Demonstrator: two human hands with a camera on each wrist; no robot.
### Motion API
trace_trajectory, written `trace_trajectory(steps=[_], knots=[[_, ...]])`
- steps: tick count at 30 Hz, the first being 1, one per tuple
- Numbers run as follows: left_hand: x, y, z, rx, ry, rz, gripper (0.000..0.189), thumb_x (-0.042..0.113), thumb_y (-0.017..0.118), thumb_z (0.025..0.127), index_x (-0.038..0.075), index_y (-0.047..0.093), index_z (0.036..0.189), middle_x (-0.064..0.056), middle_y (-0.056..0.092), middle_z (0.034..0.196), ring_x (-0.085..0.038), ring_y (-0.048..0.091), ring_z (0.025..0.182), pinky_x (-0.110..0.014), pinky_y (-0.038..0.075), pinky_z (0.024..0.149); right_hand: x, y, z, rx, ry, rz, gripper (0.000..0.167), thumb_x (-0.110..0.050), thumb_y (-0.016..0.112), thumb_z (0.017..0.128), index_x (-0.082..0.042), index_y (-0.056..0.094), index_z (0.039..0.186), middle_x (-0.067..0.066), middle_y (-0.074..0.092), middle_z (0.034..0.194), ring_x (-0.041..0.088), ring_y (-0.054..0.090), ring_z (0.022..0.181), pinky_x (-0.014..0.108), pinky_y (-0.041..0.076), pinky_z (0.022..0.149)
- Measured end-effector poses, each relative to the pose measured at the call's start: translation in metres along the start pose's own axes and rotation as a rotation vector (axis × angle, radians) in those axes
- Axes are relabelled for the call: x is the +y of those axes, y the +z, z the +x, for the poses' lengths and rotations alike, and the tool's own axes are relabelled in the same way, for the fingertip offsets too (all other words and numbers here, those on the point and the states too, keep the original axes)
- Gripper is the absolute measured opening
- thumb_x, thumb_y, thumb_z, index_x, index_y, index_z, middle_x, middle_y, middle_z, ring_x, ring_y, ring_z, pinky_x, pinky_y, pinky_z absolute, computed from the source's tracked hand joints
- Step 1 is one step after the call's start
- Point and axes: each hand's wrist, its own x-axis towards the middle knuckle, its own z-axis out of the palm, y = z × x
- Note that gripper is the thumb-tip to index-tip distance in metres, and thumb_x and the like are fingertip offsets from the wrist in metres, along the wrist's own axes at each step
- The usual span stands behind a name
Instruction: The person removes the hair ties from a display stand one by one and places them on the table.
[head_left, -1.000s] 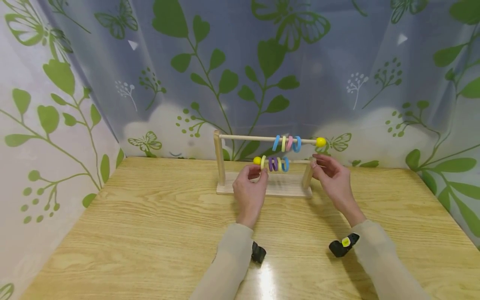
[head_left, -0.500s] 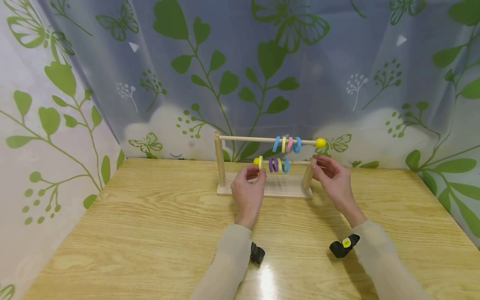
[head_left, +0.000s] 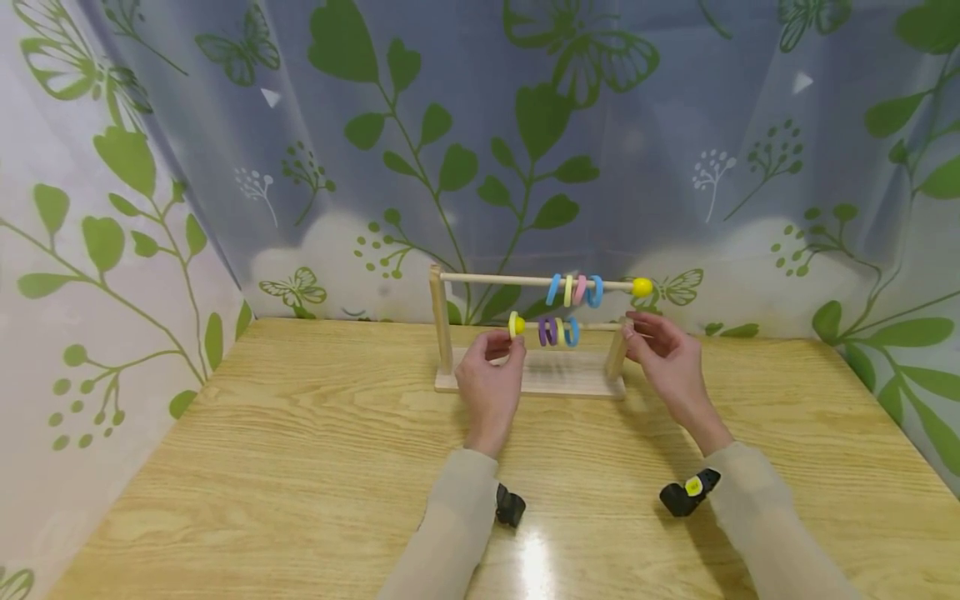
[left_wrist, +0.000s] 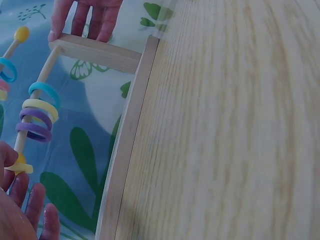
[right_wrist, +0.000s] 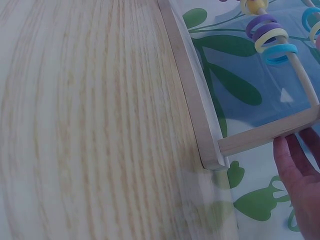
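Between thumb and fingers, my left hand [head_left: 491, 379] pinches a pale yellow ring [head_left: 513, 326] at the yellow ball [head_left: 520, 326] that tips the lower rod [head_left: 596, 326] of a wooden stand. In the left wrist view this ring [left_wrist: 22, 168] overlaps the ball. Further right on the same rod hang two purple rings [head_left: 547, 332], another pale yellow ring [head_left: 560, 332] and a blue ring [head_left: 573, 332]. My right hand [head_left: 666, 358] grips the top of the short right post [head_left: 616, 354], thumb in front and fingers at its outer side.
Above runs the upper rod [head_left: 495, 278], fixed to the tall left post [head_left: 440, 321], with blue, yellow and pink rings [head_left: 580, 290] and a yellow end ball [head_left: 642, 287]. The stand's base [head_left: 570, 383] rests on the wooden table [head_left: 300, 467]. A leaf-patterned curtain [head_left: 480, 225] hangs behind.
My left hand has drawn the pale yellow ring leftward along the lower rod, from the right of the ball to its left side. The right hand has stayed on the post.
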Motion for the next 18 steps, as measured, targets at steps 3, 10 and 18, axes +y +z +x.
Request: trace_trajectory(steps=[3,10,18], knots=[[-0.001,-0.002,0.001,0.007,0.013,-0.009,0.012,0.019,0.078,0.088,0.011,0.076,0.097,-0.005,0.078,0.092,-0.019,0.075,0.082,-0.032,0.059,0.070,0.000,0.000,0.000,-0.002,0.005,-0.007,0.042,-0.016,0.065,0.101,0.005,0.058,0.137,-0.014,0.068,0.113,0.002,0.070,0.101,0.020,0.060,0.080],[-0.001,-0.007,0.001,0.010,-0.016,-0.001,0.014,0.021,0.078,0.089,0.012,0.076,0.099,-0.005,0.078,0.095,-0.021,0.074,0.085,-0.030,0.057,0.068,0.000,0.000,-0.002,-0.002,0.019,-0.045,0.043,-0.018,0.065,0.101,0.001,0.058,0.139,-0.008,0.067,0.118,-0.002,0.068,0.100,0.019,0.060,0.081],[-0.002,-0.014,0.005,0.014,-0.003,-0.004,0.014,0.020,0.078,0.088,0.011,0.076,0.099,-0.006,0.078,0.095,-0.022,0.074,0.084,-0.029,0.058,0.066,0.000,0.000,-0.001,-0.002,0.016,-0.016,0.044,-0.017,0.066,0.100,0.004,0.057,0.138,-0.012,0.068,0.114,0.001,0.069,0.101,0.020,0.060,0.081]])
